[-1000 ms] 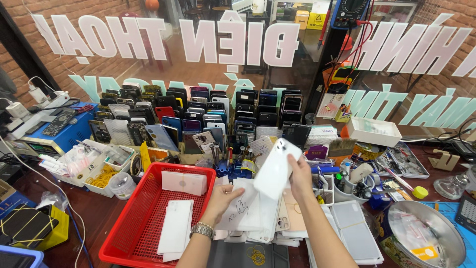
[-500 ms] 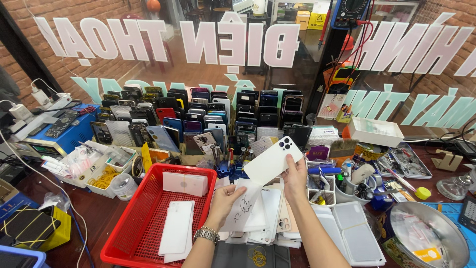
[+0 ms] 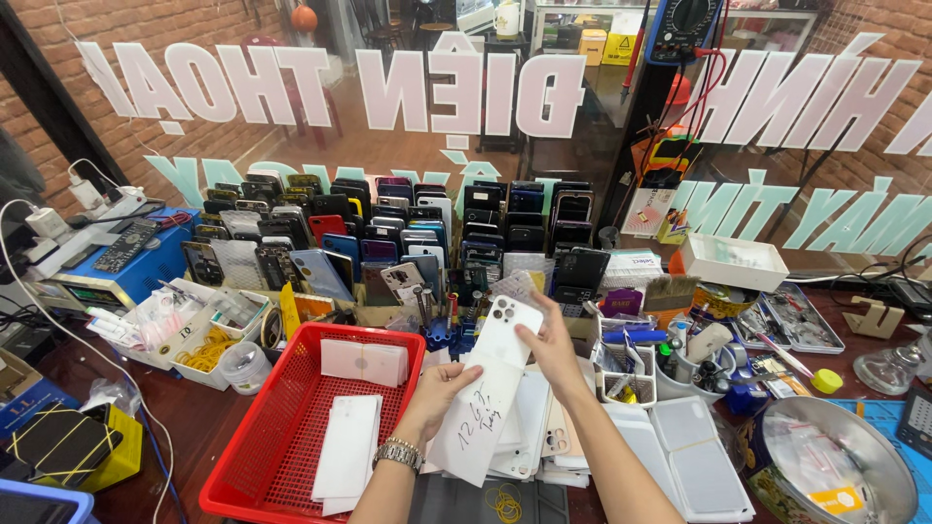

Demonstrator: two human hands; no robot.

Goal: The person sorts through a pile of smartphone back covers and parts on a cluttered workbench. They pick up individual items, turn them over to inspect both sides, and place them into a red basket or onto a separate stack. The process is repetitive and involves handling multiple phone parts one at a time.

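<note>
Both my hands hold a white phone back cover (image 3: 497,374) with camera cut-outs near its top, above a pile of similar white covers (image 3: 544,442). My left hand (image 3: 439,388), with a metal watch at the wrist, grips its lower left edge, where there is handwriting on the cover. My right hand (image 3: 551,344) pinches its upper right edge. A red mesh basket (image 3: 277,442) stands just left of my left hand, with more white covers (image 3: 348,451) lying inside it.
Rows of upright phones (image 3: 388,238) stand behind the basket in front of a glass window. Small trays of parts (image 3: 184,325) sit at the left, tool cups (image 3: 680,354) and a steel bowl (image 3: 835,466) at the right. White trays (image 3: 694,456) lie beside the pile.
The white cover has come down and left from a raised, tilted pose in my right hand; my left hand has now taken hold of its lower edge.
</note>
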